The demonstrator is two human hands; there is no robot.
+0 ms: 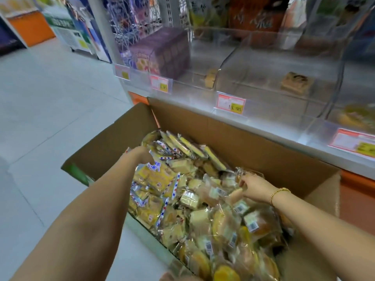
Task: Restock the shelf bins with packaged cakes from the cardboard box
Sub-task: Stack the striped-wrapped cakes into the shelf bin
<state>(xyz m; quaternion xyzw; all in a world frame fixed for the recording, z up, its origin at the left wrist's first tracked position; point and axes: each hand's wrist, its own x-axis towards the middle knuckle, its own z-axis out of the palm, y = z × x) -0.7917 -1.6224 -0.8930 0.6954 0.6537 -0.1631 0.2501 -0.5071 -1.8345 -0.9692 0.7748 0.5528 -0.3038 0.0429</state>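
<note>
Below the shelf bins [284, 82], the cardboard box [253, 151] sits open on the floor, heaped with packaged cakes [194, 209]. Inside the box, the left hand [142, 155] reaches down among blue-striped packs, its grip unclear, while the right hand [255, 187] pinches a clear-wrapped cake [235, 179]. Above the box, the clear bins hold only a few cakes.

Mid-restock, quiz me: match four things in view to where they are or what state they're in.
1. left hand
2. right hand
3. purple printed carton
4. clear acrylic middle bin

a. nearly empty, one brown cake inside
b. on the shelf, far left
c. pinching a clear-wrapped cake
d. reaching onto yellow packets with blue-red striped edges

Pairs: 1-d, 2-c, 3-b, 4-a
</note>
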